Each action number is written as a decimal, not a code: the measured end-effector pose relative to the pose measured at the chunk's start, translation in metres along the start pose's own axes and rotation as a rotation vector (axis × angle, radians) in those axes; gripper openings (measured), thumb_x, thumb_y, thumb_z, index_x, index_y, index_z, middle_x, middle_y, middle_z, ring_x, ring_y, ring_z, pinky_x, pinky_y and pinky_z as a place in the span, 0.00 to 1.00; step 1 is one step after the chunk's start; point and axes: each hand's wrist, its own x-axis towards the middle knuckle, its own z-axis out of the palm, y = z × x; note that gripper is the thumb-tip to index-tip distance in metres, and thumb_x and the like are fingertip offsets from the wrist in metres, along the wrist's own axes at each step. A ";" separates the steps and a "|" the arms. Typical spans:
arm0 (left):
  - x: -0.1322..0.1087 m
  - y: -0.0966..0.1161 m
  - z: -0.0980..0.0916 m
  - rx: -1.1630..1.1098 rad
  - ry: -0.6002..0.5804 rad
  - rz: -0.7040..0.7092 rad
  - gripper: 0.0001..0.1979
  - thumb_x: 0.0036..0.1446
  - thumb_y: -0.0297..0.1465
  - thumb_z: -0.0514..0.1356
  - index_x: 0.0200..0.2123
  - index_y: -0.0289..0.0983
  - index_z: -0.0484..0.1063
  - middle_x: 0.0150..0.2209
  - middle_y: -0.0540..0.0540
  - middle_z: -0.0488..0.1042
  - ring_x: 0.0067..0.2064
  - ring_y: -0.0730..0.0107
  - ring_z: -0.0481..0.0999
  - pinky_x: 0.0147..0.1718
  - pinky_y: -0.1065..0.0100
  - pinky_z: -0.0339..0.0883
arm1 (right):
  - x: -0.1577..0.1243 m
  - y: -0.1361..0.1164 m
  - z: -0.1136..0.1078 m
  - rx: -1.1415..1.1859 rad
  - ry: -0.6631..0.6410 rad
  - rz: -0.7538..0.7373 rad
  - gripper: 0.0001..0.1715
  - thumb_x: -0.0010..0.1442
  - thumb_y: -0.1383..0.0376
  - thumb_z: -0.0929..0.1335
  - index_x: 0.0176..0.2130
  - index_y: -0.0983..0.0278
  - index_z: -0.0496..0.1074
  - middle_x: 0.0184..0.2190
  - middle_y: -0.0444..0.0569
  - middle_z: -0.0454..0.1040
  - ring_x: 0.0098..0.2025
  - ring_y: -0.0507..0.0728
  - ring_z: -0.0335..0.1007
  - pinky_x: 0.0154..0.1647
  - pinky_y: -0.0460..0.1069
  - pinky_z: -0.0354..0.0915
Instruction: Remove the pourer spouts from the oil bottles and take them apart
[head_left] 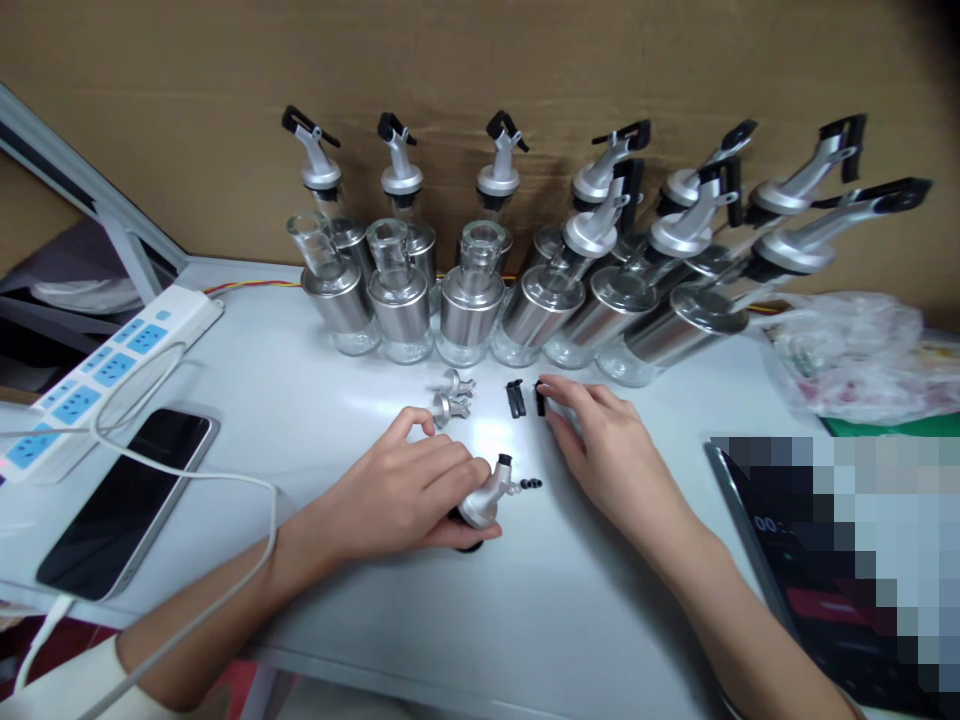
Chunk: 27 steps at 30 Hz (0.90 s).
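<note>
My left hand (409, 490) is closed around a silver pourer spout (486, 495) with a black tip, held low over the white table (525, 600). A tiny black part (530, 485) lies just right of that spout. My right hand (600, 440) reaches forward, its fingertips pinching a small black lever cap (540, 398). Another black cap (514, 398) lies just left of it. Two loose silver spouts (452, 395) rest on the table beyond my left hand.
Several glass and steel oil bottles (465, 300), some with pourers fitted, stand in rows along the cardboard back wall. A power strip (112, 365) and a phone (127, 500) on a white cable lie left. A plastic bag (855, 350) and a tablet (825, 590) sit right.
</note>
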 end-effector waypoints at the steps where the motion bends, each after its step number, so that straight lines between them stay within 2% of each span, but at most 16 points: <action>1: 0.000 0.000 0.000 -0.001 -0.001 0.000 0.11 0.63 0.38 0.52 0.35 0.36 0.63 0.27 0.53 0.73 0.27 0.77 0.68 0.39 0.68 0.55 | 0.000 -0.001 0.000 -0.003 -0.009 -0.007 0.21 0.60 0.71 0.60 0.53 0.65 0.66 0.43 0.56 0.76 0.45 0.62 0.70 0.40 0.56 0.64; 6: -0.001 0.000 0.000 0.000 -0.013 -0.006 0.10 0.63 0.38 0.53 0.35 0.37 0.64 0.27 0.53 0.73 0.28 0.76 0.68 0.40 0.67 0.54 | 0.001 -0.003 0.000 0.004 -0.047 -0.043 0.18 0.61 0.71 0.60 0.50 0.67 0.68 0.43 0.57 0.76 0.46 0.62 0.71 0.43 0.56 0.64; 12: -0.001 0.000 0.000 -0.004 0.000 0.003 0.09 0.62 0.38 0.54 0.36 0.37 0.64 0.27 0.54 0.73 0.28 0.76 0.68 0.39 0.67 0.54 | 0.000 -0.005 0.002 0.029 -0.052 -0.092 0.18 0.62 0.70 0.59 0.50 0.64 0.69 0.46 0.56 0.76 0.50 0.62 0.70 0.44 0.57 0.64; 20: 0.001 0.000 0.000 -0.003 0.020 0.012 0.10 0.63 0.38 0.53 0.35 0.36 0.64 0.26 0.53 0.73 0.27 0.76 0.68 0.40 0.67 0.55 | -0.001 -0.006 0.003 0.049 -0.085 -0.134 0.20 0.64 0.69 0.58 0.53 0.64 0.68 0.50 0.54 0.74 0.56 0.62 0.65 0.49 0.58 0.63; 27: 0.000 0.000 -0.001 0.011 0.014 0.009 0.10 0.63 0.38 0.52 0.35 0.36 0.63 0.26 0.53 0.72 0.27 0.76 0.68 0.40 0.67 0.56 | -0.001 -0.010 0.001 0.010 -0.075 -0.154 0.19 0.64 0.65 0.60 0.51 0.66 0.71 0.49 0.58 0.72 0.51 0.64 0.64 0.46 0.60 0.64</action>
